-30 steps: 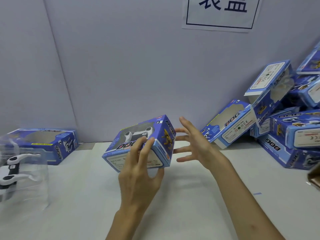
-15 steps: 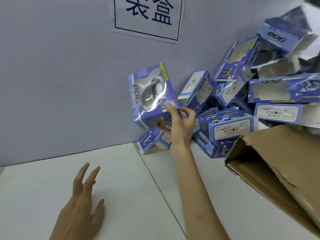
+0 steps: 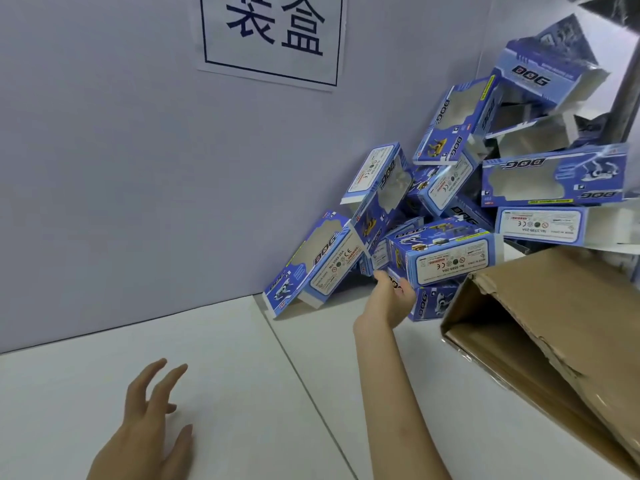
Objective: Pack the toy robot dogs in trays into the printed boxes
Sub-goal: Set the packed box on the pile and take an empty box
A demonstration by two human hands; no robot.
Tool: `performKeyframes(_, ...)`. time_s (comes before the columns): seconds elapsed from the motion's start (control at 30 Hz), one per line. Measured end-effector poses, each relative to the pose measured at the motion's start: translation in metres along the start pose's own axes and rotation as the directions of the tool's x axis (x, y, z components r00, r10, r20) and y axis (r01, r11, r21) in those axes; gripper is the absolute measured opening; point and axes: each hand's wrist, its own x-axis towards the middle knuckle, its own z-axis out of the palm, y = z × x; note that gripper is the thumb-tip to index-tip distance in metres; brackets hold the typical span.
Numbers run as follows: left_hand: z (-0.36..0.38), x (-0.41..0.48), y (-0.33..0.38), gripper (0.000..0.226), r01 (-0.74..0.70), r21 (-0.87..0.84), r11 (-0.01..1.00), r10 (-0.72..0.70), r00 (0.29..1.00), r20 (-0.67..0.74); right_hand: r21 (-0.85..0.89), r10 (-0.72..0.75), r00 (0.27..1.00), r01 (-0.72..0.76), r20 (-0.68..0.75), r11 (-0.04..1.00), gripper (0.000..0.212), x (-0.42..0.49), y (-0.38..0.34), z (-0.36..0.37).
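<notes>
Printed boxes (image 3: 446, 258) lie heaped (blue); right hand (image 3: 389, 301) touches one, fingers (image 3: 404, 293) relaxed; left hand (image 3: 149, 420) splayed.

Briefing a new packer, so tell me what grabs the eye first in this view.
A tumbled pile of blue printed boxes leans against the wall at right, the right hand reaching at its foot. Above hangs a white sign with two large characters; an open brown carton fills the lower right.

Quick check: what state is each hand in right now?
Left hand: open, holding nothing.
Right hand: against the boxes, fingers loosely curled; grip cannot be told.
</notes>
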Motion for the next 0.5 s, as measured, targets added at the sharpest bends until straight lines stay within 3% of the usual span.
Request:
performKeyframes(0.1,0.002,0.0,-0.004,0.056,-0.011,-0.013,1.0,0.01,0.999,-0.046,0.115,0.166,0.983,-0.157,-0.075,0.981,0.065,0.016,0.006,-0.004)
performKeyframes(0.13,0.003,0.0,-0.004,0.054,-0.007,-0.013,1.0,0.006,0.999,-0.048,0.101,0.122,0.986,-0.111,-0.109,0.989,0.07,0.022,0.005,-0.006)
performKeyframes(0.23,0.002,0.005,-0.004,0.055,-0.005,-0.037,0.999,0.003,0.999,-0.048,-0.087,-0.214,0.962,0.201,-0.172,0.976,0.077,0.043,-0.005,-0.005)
performKeyframes(0.3,0.002,0.008,-0.003,0.055,-0.004,-0.047,0.999,0.002,0.999,-0.035,-0.229,-0.322,0.935,0.283,-0.153,0.931,0.079,0.06,-0.017,0.005)
performKeyframes(0.5,0.009,0.008,-0.007,0.059,0.027,-0.142,0.989,-0.033,0.999,-0.038,-0.403,-0.135,0.965,0.034,-0.224,0.914,0.089,0.1,-0.042,0.035)
